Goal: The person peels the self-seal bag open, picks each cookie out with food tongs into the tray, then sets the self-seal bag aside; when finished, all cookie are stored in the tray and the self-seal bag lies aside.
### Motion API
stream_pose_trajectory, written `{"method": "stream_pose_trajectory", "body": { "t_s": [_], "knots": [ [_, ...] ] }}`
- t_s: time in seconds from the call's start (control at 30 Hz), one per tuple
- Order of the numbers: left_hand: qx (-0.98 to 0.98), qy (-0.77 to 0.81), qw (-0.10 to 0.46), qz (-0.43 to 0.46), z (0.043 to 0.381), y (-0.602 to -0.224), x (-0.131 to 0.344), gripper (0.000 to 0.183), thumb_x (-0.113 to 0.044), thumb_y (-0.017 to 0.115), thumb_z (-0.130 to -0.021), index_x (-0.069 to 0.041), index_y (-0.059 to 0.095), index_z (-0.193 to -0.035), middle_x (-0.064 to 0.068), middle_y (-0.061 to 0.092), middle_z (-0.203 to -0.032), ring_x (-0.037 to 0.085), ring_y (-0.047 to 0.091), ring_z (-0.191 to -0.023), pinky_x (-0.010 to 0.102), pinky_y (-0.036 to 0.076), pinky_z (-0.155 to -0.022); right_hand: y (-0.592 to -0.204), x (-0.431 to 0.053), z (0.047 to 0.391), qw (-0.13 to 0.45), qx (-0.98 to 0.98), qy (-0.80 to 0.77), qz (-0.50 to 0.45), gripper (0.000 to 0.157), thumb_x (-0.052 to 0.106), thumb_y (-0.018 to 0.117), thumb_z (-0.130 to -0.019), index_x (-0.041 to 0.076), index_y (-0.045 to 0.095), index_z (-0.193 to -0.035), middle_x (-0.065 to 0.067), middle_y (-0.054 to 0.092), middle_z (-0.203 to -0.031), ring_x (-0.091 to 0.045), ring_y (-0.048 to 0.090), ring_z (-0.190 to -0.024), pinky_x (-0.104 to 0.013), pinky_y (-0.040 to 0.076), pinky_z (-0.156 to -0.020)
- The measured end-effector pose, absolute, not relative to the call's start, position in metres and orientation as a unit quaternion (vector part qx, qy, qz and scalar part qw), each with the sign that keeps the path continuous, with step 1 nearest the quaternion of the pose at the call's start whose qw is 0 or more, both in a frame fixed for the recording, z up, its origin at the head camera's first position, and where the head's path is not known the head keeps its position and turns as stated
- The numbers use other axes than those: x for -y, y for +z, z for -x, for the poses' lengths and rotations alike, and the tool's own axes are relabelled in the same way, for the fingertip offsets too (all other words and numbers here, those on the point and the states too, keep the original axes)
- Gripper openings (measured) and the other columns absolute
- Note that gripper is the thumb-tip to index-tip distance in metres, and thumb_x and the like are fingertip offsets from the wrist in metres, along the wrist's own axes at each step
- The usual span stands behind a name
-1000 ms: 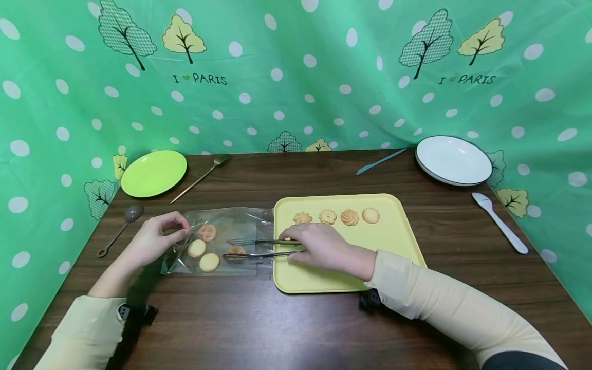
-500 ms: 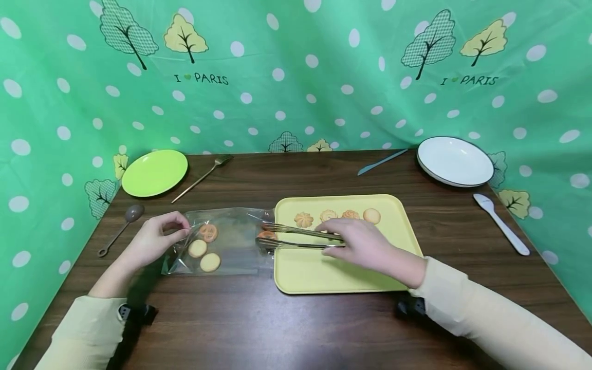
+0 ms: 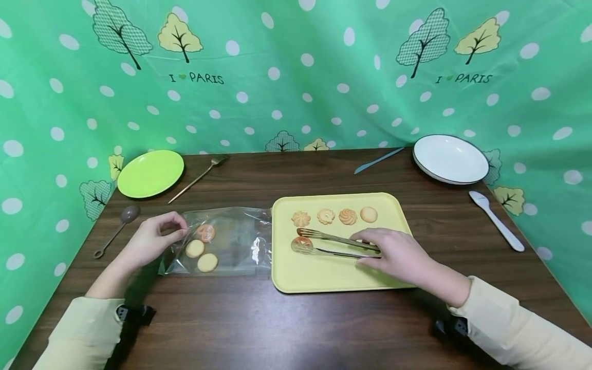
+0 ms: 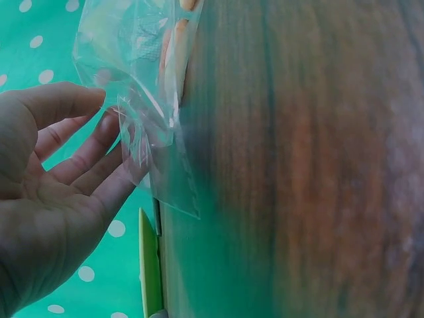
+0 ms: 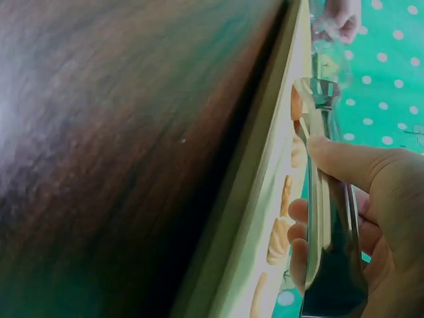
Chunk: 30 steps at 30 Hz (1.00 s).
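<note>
My left hand (image 3: pixel 154 239) pinches the left end of a clear plastic bag (image 3: pixel 236 226). Inside lie one brown cookie (image 3: pixel 205 233) and two pale round cookies. In the left wrist view, thumb and fingertips of the left hand (image 4: pixel 59 159) meet the crinkled bag (image 4: pixel 142 86). My right hand (image 3: pixel 398 257) holds metal tongs (image 3: pixel 342 240) over the yellow tray (image 3: pixel 300 280). The tong tips are around a round orange-brown cookie (image 3: pixel 303 241) at the tray's left; whether it touches the tray I cannot tell. In the right wrist view, thumb and fingers grip the tongs (image 5: pixel 331 238).
Several cookies (image 3: pixel 348 216) line the tray's far side. Behind are a lime-green plate (image 3: pixel 151 173), a fork (image 3: pixel 196 180), a blue knife (image 3: pixel 376 161) and a white dish (image 3: pixel 450 158). A brown spoon (image 3: pixel 129 214) lies far left, a white knife (image 3: pixel 497 221) right.
My right hand has drawn the tongs rightward out of the bag with the orange-brown cookie, from the bag to over the tray. The left hand has stayed on the bag's end.
</note>
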<state>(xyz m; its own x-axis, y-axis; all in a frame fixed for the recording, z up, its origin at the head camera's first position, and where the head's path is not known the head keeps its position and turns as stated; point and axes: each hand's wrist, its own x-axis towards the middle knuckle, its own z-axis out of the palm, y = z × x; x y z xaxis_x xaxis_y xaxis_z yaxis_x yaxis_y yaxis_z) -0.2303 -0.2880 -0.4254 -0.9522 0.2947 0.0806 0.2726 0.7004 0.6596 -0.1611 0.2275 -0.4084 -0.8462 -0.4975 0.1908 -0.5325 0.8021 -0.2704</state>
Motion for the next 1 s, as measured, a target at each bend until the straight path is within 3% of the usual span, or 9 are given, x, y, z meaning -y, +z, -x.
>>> {"method": "stream_pose_trajectory", "body": {
  "t_s": [0.23,0.63,1.0],
  "knots": [
    [-0.921,0.359,0.022,-0.150,0.230,-0.424,0.286,0.005,-0.016,0.065,-0.090,-0.014,0.063,-0.094,0.002,0.063,-0.097,0.011,0.060,-0.091,0.024,0.048,-0.069,-0.402,-0.222,0.165,0.050,0.950,0.159,-0.266,0.047,0.035,0.082,-0.072,0.023,0.065,-0.113,0.009,0.067,-0.098,-0.008,0.062,-0.088,-0.035,0.050,-0.073],
    [-0.915,0.372,0.026,-0.156,0.227,-0.421,0.285,0.004,-0.016,0.066,-0.090,-0.013,0.063,-0.092,0.004,0.063,-0.094,0.010,0.060,-0.087,0.023,0.048,-0.068,-0.400,-0.157,0.190,0.041,0.937,0.157,-0.309,0.029,0.031,0.077,-0.079,0.024,0.068,-0.105,0.009,0.069,-0.091,-0.009,0.063,-0.079,-0.032,0.048,-0.064],
    [-0.916,0.367,0.020,-0.158,0.228,-0.421,0.284,0.006,-0.017,0.066,-0.090,-0.012,0.064,-0.092,0.002,0.064,-0.093,0.011,0.060,-0.091,0.023,0.047,-0.071,-0.408,-0.091,0.203,-0.022,0.921,0.154,-0.357,0.039,0.041,0.073,-0.078,0.025,0.065,-0.112,0.013,0.067,-0.101,-0.005,0.058,-0.080,-0.029,0.046,-0.064]
  ]
}}
